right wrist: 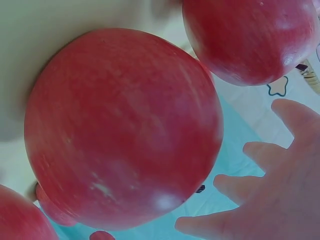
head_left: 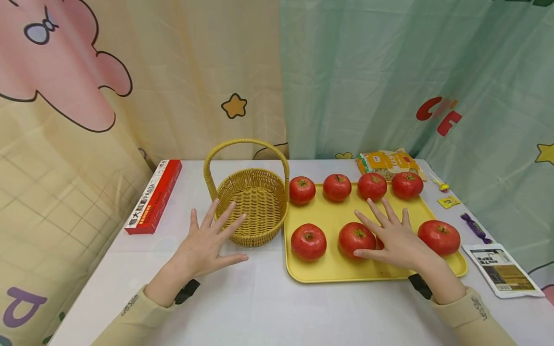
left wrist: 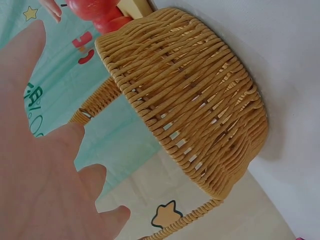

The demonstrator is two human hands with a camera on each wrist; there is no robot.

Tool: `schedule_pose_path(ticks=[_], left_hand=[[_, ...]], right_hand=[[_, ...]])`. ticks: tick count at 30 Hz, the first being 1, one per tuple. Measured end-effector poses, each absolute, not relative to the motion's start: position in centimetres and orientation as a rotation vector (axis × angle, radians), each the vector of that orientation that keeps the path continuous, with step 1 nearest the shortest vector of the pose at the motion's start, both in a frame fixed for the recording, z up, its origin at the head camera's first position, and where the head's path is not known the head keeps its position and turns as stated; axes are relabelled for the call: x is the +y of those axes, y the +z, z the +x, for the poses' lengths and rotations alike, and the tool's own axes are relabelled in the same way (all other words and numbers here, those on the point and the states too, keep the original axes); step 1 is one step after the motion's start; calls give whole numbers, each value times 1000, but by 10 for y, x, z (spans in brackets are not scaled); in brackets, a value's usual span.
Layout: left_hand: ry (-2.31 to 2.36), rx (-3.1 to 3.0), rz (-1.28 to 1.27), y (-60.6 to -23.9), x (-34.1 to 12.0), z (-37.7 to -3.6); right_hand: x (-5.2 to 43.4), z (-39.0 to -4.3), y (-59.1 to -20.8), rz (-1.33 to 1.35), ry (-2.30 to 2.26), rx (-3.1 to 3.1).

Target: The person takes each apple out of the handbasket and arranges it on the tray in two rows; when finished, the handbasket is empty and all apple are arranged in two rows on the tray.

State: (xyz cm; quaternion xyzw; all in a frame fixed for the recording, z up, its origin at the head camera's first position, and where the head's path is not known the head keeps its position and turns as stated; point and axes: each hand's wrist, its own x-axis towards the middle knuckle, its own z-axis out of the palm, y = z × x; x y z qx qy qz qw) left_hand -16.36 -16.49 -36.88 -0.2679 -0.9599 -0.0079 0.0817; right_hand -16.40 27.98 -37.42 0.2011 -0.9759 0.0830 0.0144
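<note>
The right hand, grip released with fingers spread flat, hovers over the yellow tray, covering one front-row apple; the nearest visible apple lies just left of it, by the thumb. The left hand, also spread and holding nothing, sits on the tabletop just before the wicker basket, left of the tray.
</note>
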Motion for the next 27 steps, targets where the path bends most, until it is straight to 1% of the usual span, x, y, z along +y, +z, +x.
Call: schedule_pose_path(ticks=[27], left_hand=[[-23, -2859, -807, -370, -166, -163]], right_hand=[[279, -165, -369, 642, 167, -2998]])
